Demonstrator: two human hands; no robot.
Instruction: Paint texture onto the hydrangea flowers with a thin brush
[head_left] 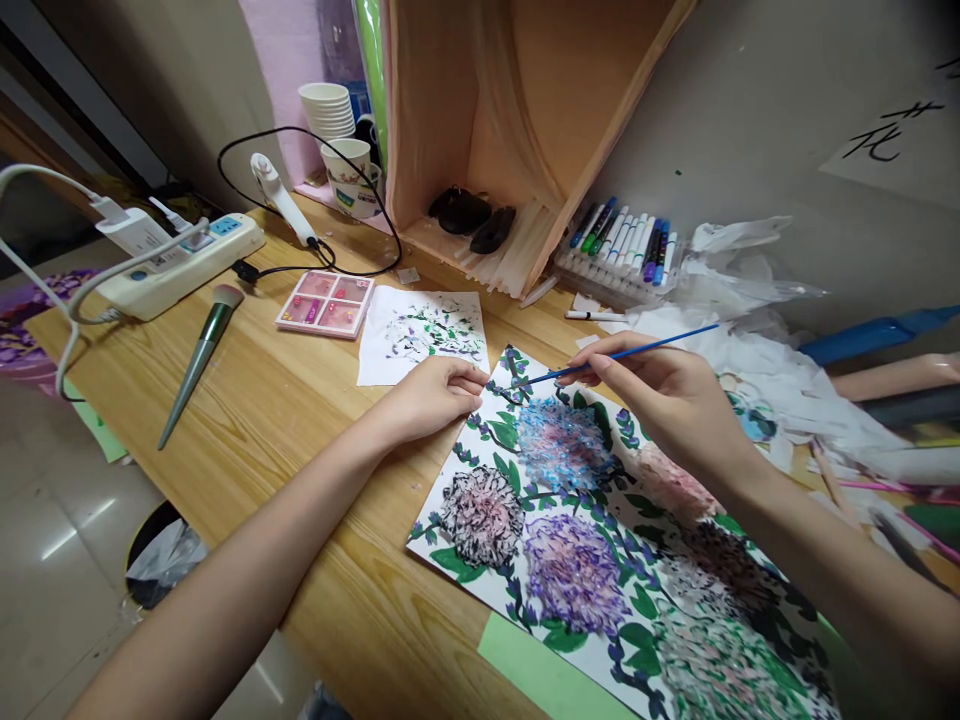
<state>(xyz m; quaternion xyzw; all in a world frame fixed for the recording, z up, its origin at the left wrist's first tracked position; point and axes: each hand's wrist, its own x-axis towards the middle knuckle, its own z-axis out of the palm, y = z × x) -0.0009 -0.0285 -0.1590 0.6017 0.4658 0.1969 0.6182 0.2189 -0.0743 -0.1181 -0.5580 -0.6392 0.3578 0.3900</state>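
Observation:
A floral painting (540, 500) on a white sheet lies slantwise on the wooden table, showing textured round blooms in blue, purple, black, pink and green among dark leaves. My right hand (667, 390) pinches a thin blue paintbrush (660, 342) over the upper part of the sheet, its tip close to a small sprig near the top left corner. At that corner's left edge rests my left hand (439, 397), fingers together on the paper's edge. Just behind it is a white tissue (424, 335) smeared with green and dark paint. My right forearm hides part of the painting.
Left of the hands are a makeup brush (201, 360), a pink four-part palette (326, 303), and a power strip (184, 265) with cables. Paper cups (349, 175) stand at the back beside an orange-lined box (517, 120). Markers (626, 240) and crumpled plastic (780, 370) crowd the right.

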